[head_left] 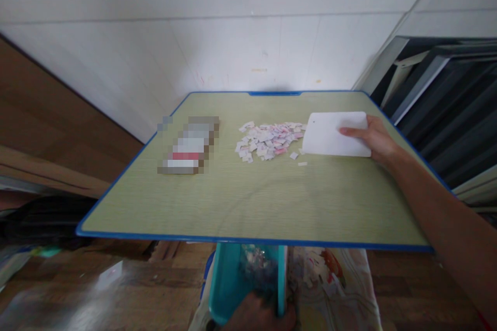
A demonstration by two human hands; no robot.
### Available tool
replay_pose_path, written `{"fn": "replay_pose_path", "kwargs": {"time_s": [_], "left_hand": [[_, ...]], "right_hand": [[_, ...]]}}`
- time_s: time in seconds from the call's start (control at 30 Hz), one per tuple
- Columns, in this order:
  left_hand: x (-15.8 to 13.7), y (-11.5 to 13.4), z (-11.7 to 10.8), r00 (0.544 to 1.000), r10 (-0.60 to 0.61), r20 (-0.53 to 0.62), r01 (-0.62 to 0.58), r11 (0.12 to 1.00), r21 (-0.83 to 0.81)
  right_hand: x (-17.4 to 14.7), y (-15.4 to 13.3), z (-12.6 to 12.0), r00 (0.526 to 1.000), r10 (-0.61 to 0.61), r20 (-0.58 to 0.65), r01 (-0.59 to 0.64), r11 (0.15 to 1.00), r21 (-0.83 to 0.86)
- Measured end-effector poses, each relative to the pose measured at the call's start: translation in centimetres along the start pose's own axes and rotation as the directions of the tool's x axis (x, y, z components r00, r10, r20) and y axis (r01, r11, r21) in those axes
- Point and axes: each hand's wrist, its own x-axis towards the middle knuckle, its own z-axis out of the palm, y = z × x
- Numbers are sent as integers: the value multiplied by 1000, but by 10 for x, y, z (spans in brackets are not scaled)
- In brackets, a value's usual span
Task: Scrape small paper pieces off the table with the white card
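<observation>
My right hand (376, 139) grips a thin white rectangular sheet (330, 137) with rounded corners, thumb on top. Its left edge meets a heap of small paper scraps (269, 139), white and pinkish, in the middle of the table (256, 201). Below the table's front edge, my left hand (258, 313) is closed at the near rim of a teal plastic bin (225, 282). A crumpled clear plastic bag (258, 264) lies inside the bin. My left hand is dim and partly cut off by the bottom of the picture.
A blurred-out flat object (188, 146) lies on the table's left side. More scraps (314, 269) rest on a patterned cloth (349, 279) below the table. Dark framed panels (438, 93) lean at the right. A white wall (240, 51) stands behind, with a brown panel (58, 98) at the left.
</observation>
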Motion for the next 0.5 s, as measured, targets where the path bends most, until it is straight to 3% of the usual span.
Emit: {"fn": "replay_pose_path", "kwargs": {"time_s": [0.2, 0.37, 0.43, 0.5], "left_hand": [[0, 1, -2, 996, -37, 83, 42, 997, -59], [-1, 0, -1, 999, -27, 30, 29, 997, -65], [0, -1, -3, 1000, -23, 14, 24, 997, -67], [3, -1, -7, 1000, -14, 12, 15, 997, -71]], "right_hand": [[-3, -5, -2, 983, 70, 168, -52, 993, -106], [-8, -8, 1, 929, 125, 348, -74, 985, -154], [-9, -7, 3, 920, 130, 369, -79, 986, -150], [-10, -6, 6, 947, 90, 307, -62, 993, -100]]}}
